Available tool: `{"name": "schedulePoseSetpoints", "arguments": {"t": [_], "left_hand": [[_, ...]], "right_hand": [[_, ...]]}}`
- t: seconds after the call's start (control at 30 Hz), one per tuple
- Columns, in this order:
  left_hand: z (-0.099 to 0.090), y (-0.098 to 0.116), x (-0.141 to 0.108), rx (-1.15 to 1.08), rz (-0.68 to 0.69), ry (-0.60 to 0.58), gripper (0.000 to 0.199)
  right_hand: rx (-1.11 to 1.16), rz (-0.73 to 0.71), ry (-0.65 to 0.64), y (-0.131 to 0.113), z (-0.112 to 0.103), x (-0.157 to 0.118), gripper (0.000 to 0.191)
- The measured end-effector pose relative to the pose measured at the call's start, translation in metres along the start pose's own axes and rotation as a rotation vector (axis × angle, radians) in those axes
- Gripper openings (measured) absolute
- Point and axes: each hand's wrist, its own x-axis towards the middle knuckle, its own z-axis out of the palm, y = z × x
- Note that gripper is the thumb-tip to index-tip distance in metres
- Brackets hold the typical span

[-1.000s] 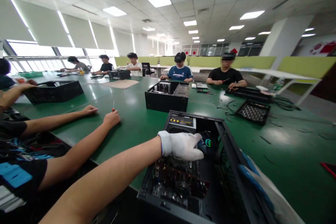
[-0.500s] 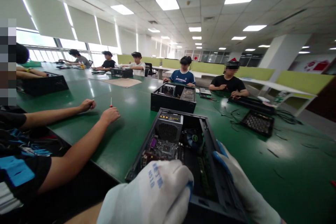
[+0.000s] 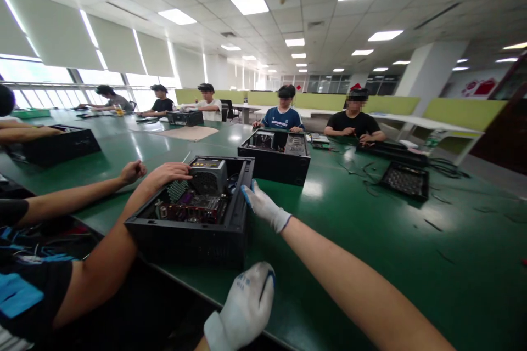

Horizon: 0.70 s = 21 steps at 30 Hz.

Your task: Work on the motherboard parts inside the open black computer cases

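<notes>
An open black computer case [image 3: 185,249] lies at the left of centre, with a power supply [image 3: 208,178] and a circuit board [image 3: 197,203] inside. My right hand [image 3: 265,205], in a white glove with blue fingertips, rests against the case's right side with its fingers stretched out. Lower down, apart from the case, my gloved left hand [image 3: 249,301] is closed at the table edge; whatever its curled fingers may contain is hidden. On the case's far left side lies a co-worker's bare hand [image 3: 168,173], with a thin screwdriver shaft [image 3: 188,157] showing behind it.
Another open computer case [image 3: 275,164] stands just beyond, in front of a seated person. To the right, a black perforated panel [image 3: 405,180] and loose cables [image 3: 447,169] lie on the green table [image 3: 349,230]. Further co-workers sit around it.
The computer case has shifted left, away from me, and is turned. My left hand has come off it toward the table edge, while my right arm reaches further left. The co-worker's hand now touches the case.
</notes>
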Motion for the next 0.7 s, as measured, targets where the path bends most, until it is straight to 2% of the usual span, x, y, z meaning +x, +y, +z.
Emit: {"name": "schedulePoseSetpoints", "arguments": {"t": [0.07, 0.13, 0.27, 0.43, 0.5, 0.6, 0.7], "left_hand": [[0.011, -0.005, -0.002, 0.01, -0.054, -0.009, 0.026], [0.015, -0.007, -0.002, -0.017, -0.108, -0.031, 0.024], [0.012, -0.004, -0.002, -0.082, -0.134, -0.014, 0.021], [0.007, 0.003, 0.004, -0.107, -0.23, 0.012, 0.018], [0.005, 0.004, 0.007, -0.111, -0.267, 0.001, 0.017], [0.0, 0.003, 0.011, -0.111, -0.255, -0.013, 0.019], [-0.003, 0.0, 0.014, -0.111, -0.23, -0.053, 0.024]], "right_hand": [[-0.047, -0.002, -0.058, 0.001, 0.002, 0.008, 0.073], [-0.115, 0.021, -0.099, 0.007, -0.003, 0.012, 0.079], [-0.307, 0.145, -0.077, 0.038, -0.035, 0.025, 0.092], [-0.582, 0.307, 0.061, 0.087, -0.094, 0.054, 0.062], [-0.677, 0.347, 0.104, 0.103, -0.113, 0.063, 0.055], [-0.789, 0.393, 0.117, 0.119, -0.131, 0.075, 0.054], [-0.862, 0.419, 0.105, 0.13, -0.138, 0.089, 0.052]]}}
